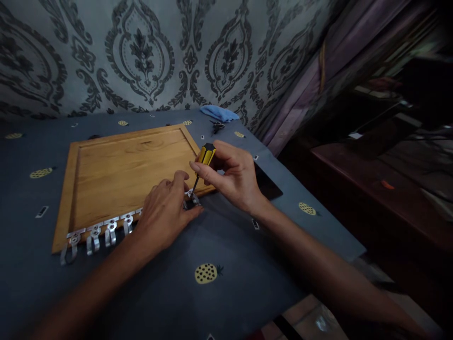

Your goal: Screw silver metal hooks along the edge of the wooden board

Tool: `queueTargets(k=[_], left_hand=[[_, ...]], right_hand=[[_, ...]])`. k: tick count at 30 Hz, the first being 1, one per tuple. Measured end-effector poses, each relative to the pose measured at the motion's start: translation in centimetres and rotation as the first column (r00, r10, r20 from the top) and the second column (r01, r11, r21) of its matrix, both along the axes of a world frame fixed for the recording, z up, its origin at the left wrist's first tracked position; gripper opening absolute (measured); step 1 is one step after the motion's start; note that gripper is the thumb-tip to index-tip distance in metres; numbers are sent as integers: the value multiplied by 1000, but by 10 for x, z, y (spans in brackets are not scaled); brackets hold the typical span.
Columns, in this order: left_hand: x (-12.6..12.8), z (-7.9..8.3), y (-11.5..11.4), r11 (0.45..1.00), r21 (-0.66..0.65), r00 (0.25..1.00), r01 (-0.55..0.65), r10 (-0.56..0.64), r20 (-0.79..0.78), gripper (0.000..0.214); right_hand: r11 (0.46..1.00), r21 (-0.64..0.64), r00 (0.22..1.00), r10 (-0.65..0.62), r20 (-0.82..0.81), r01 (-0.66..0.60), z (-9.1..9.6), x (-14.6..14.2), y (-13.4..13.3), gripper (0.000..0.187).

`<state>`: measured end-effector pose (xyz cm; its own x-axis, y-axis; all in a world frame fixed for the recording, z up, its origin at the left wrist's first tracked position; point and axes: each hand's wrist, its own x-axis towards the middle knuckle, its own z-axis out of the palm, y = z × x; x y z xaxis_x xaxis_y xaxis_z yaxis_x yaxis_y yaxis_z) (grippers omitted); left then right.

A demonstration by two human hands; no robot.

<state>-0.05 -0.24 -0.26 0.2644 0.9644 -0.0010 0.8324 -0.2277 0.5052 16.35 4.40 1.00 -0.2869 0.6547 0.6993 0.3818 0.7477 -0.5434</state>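
Screwdriver [204, 158]: short, yellow-black handle, thin shaft, tilted, tip down on metal hook rail [102, 231] at near right corner of wooden board [130, 170] on table [219, 255]. Right hand [233, 177] fingers [205, 174] pinch handle. Left hand [166, 212] lies on rail, fingers bent together; clasping or not, cannot tell.

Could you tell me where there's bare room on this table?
Free: the tablecloth between the forearms, the strip left of the wooden board, and the board's middle. Crowded: its near right corner, where left hand, right hand and screwdriver meet, and the metal hooks along its near edge.
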Motion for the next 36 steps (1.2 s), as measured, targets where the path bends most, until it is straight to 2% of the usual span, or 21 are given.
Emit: queueTargets(k=[7,13,21,26,36], left_hand=[[1,-1,-1,1000,9,1000,-20,20,-3,48],[-2,-7,0,998,63,1000,-12,11,13,47],[-1,-4,1,1000,26,1000,5,-4,-11,49],[-1,-5,1,999,35,1000,-3,4,-14,50],[-2,-3,1,1000,31,1000,5,-5,-7,50]], right_hand=[[997,-76,1000,-7,-17,6,-1,0,-1,34],[1000,-28,1000,0,4,0,0,0,-4,28],[983,-162,978,-113,-174,85,1,-3,-8,31],[977,-205,979,-103,-177,65,0,-3,-9,34],[976,-210,987,-79,-141,48,-4,-5,-8,37]])
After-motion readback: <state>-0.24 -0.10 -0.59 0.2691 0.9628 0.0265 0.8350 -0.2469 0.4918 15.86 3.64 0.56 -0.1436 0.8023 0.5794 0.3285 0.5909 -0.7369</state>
